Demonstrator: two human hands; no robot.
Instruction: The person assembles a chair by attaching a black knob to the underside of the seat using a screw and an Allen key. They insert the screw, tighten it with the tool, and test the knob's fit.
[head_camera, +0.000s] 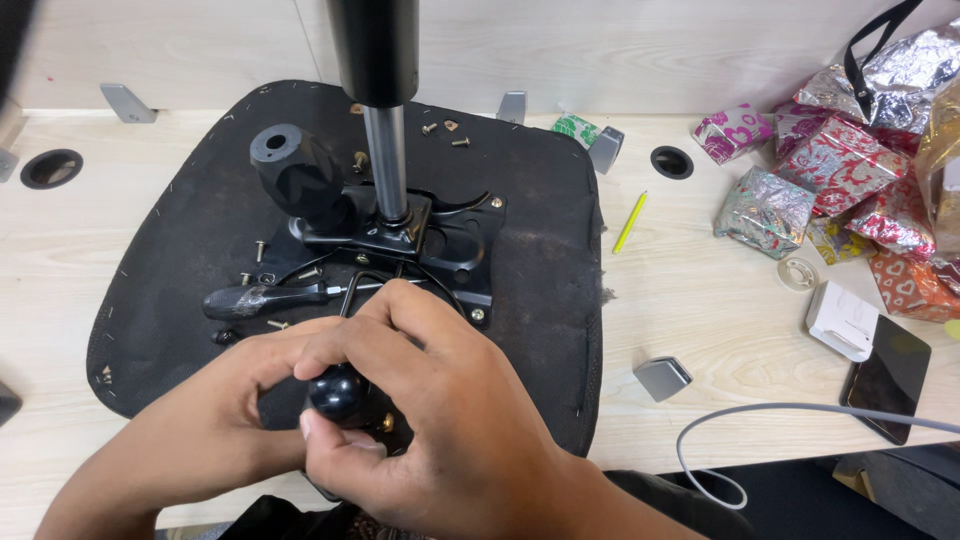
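Observation:
An upturned black chair seat lies on a pale wooden table. Bolted to it is a black metal mechanism plate with a gas lift column rising from it and a thick black knob at its left. Both hands meet at the seat's near edge around a round black ball knob. My right hand curls over it from the right, thumb beneath it. My left hand presses against it from the left. A black-handled screwdriver lies just beyond my fingers. Loose screws are scattered on the seat.
Several foil-wrapped packets are piled at the far right, with a yellow pencil, a tape roll, a white box and a dark phone. A grey cable loops at the front edge. Grey metal brackets lie about.

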